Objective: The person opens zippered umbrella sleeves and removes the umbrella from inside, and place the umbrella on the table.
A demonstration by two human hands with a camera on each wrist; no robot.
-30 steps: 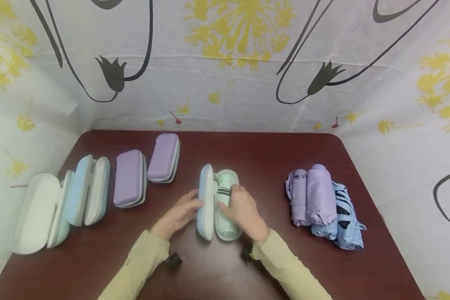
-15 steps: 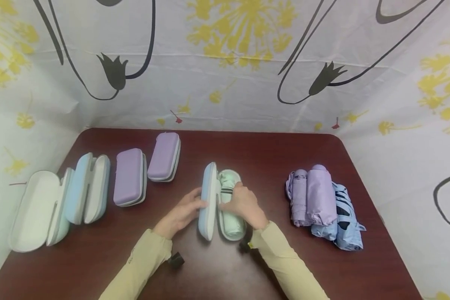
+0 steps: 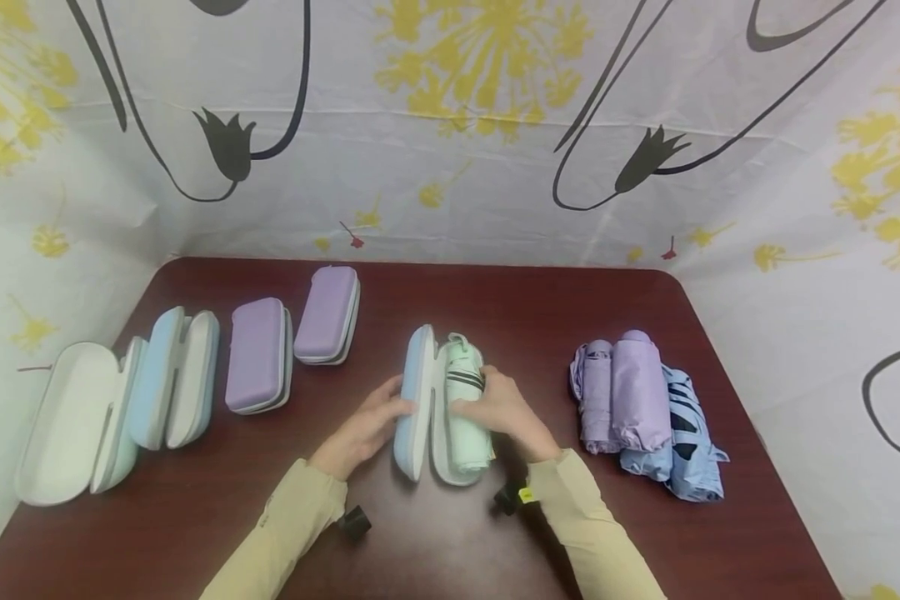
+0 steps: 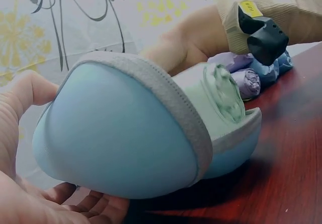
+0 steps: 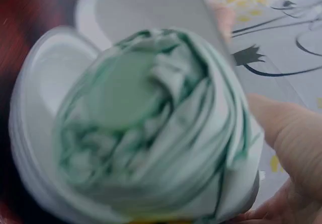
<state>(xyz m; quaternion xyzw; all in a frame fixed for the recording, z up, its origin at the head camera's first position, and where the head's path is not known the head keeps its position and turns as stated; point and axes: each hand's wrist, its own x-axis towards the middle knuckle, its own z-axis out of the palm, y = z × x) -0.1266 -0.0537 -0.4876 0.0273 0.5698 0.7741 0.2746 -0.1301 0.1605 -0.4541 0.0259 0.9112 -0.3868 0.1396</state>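
My right hand (image 3: 508,410) grips a mint-green folded umbrella (image 3: 468,437) with dark stripes, thumb on its left side. The umbrella sits raised in the right half of an open light-blue hard case (image 3: 411,421) with a pale lining. With thumb and fingers, my left hand (image 3: 367,423) holds the case's upright left half; in the left wrist view the thumb is at the blue shell (image 4: 121,128) and the fingers are under it. The umbrella's gathered end (image 5: 201,148) fills the right wrist view, somewhat blurred, with the case's lining behind it.
Two purple cases (image 3: 257,357) stand left of centre. Further left are an open blue case (image 3: 157,379) and an open white-lined case (image 3: 75,425). Purple folded umbrellas (image 3: 640,392) lie at the right beside blue ones (image 3: 696,442). A patterned cloth (image 3: 435,167) hangs behind the table.
My right hand has drawn the mint-green umbrella upward and slightly right, partly out of the case. The left hand keeps its hold on the case, which has shifted little.
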